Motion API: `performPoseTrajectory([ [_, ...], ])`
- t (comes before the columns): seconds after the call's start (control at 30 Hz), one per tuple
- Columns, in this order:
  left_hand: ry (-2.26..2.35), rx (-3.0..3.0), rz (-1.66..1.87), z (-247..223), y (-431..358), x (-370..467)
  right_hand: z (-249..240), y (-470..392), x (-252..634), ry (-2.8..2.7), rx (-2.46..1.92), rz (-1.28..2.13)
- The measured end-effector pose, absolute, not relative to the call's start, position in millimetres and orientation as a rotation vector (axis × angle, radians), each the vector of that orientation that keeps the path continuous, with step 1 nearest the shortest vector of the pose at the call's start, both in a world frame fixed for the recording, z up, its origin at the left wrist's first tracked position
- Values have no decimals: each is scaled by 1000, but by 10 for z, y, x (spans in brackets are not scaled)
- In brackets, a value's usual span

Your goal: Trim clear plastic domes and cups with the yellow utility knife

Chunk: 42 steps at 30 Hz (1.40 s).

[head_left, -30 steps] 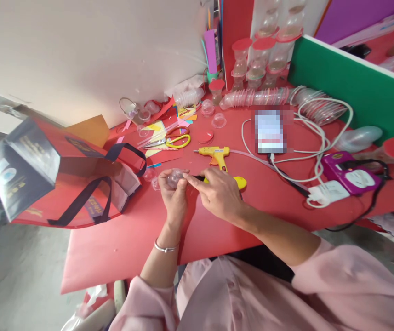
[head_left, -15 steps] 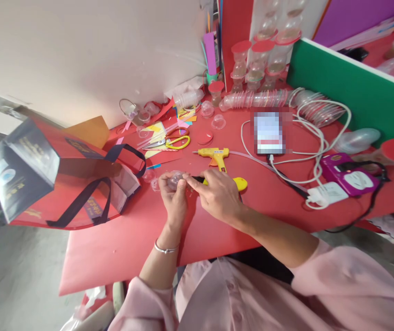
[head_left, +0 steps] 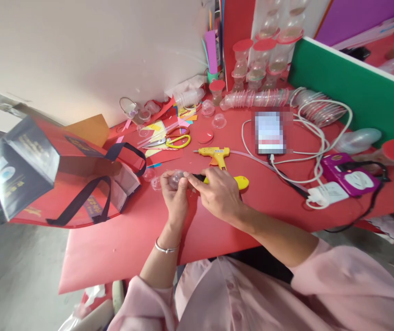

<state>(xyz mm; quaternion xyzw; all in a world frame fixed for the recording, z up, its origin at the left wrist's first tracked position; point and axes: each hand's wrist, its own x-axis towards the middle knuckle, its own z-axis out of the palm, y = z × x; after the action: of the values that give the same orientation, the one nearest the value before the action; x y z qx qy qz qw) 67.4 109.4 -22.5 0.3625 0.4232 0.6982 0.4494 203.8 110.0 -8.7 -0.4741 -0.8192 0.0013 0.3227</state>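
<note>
My left hand [head_left: 176, 197] is closed around a small clear plastic dome [head_left: 176, 178], holding it just above the red table. My right hand [head_left: 219, 193] grips a yellow-and-black handled tool [head_left: 241, 182]. Its black front part points left at the dome, and my right index finger stretches along it to the dome's edge. The tool's tip is hidden by my fingers, so I cannot tell whether it touches the plastic. More clear domes [head_left: 149, 174] lie just left of my left hand. Beyond my right hand rests a yellow glue gun [head_left: 217, 155], its nozzle facing left.
Yellow-handled scissors [head_left: 179, 141] lie among paper scraps. A red gift bag [head_left: 76, 184] stands at the left. Stacked clear cups [head_left: 259, 99] line the back. At right are a phone [head_left: 270, 133], white cables [head_left: 316, 133] and a purple power socket [head_left: 350, 174]. A green divider [head_left: 348, 87] bounds the table.
The view has shifted very slightly. Both hands keep nearly the same pose and hold on the dome and the tool.
</note>
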Motion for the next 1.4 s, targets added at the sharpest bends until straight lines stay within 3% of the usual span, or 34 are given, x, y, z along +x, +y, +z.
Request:
performPoseTrajectory([
  [0.93,1080,875,1699,-201,1112,594,-31,1097,2058,-2161,-1243,160],
  [1.4,1024,897,1673,-163,1111,584,-39,1093,2054,-2166,-1230,80],
])
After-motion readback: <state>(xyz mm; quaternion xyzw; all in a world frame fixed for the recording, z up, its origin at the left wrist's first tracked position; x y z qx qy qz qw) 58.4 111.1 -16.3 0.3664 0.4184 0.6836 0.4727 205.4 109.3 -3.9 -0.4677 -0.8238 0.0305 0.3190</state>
